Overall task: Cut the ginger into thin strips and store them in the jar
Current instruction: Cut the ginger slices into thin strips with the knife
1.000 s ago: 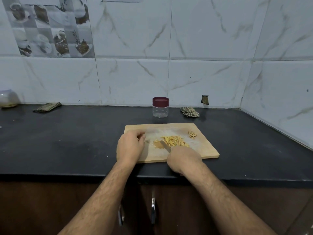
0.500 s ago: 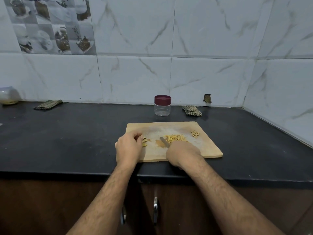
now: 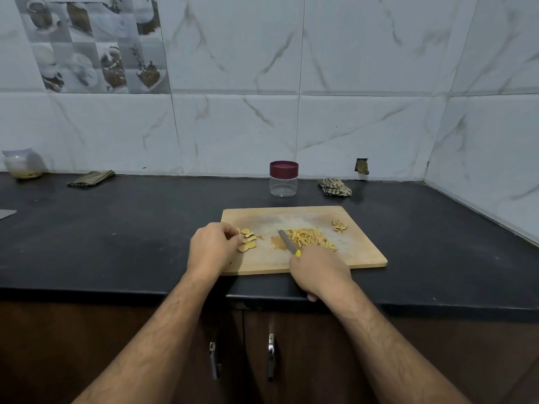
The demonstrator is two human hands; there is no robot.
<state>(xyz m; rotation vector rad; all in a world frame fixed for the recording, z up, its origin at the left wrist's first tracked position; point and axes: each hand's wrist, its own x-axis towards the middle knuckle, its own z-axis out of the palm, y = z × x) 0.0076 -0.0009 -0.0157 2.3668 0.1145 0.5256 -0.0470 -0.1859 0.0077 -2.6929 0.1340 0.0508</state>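
Right hand (image 3: 319, 271): curled round yellow-handled knife (image 3: 287, 242), blade tip on board beside cut strips.
Left hand (image 3: 212, 248): fingertips pinching ginger slices (image 3: 247, 240) at board's left.
Ginger strips (image 3: 309, 237): heaped mid cutting board (image 3: 361, 252).
Jar (image 3: 283, 179): lidded, behind board, apart, on black counter (image 3: 116, 234).

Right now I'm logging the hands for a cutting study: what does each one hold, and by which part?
The right hand grips the knife by its yellow handle. The left hand pinches the ginger slices at their left edge.
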